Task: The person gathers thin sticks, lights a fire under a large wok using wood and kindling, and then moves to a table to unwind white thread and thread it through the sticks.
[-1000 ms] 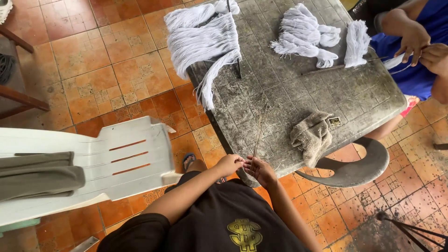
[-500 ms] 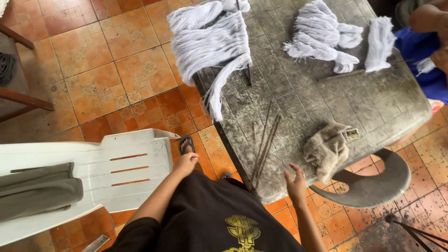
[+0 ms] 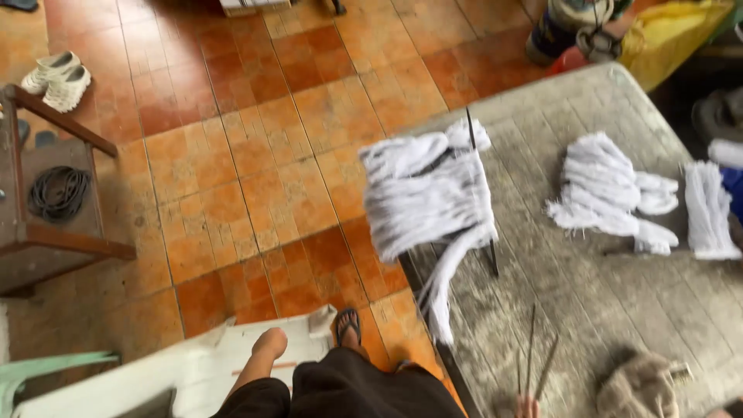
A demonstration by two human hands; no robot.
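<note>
Right fingertips [image 3: 528, 404] at thin sticks [image 3: 532, 358]

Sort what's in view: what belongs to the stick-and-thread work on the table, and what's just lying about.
In the work: thin sticks; white thread bundle over the table edge; second thread bundle.

Lying about: pale sandals; coiled cable; brown cloth; white plastic chair.

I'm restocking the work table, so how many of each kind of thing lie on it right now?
White yarn bundles: 3
Thin dark sticks near the right hand: 3
Brown cloth: 1
Total: 7
</note>
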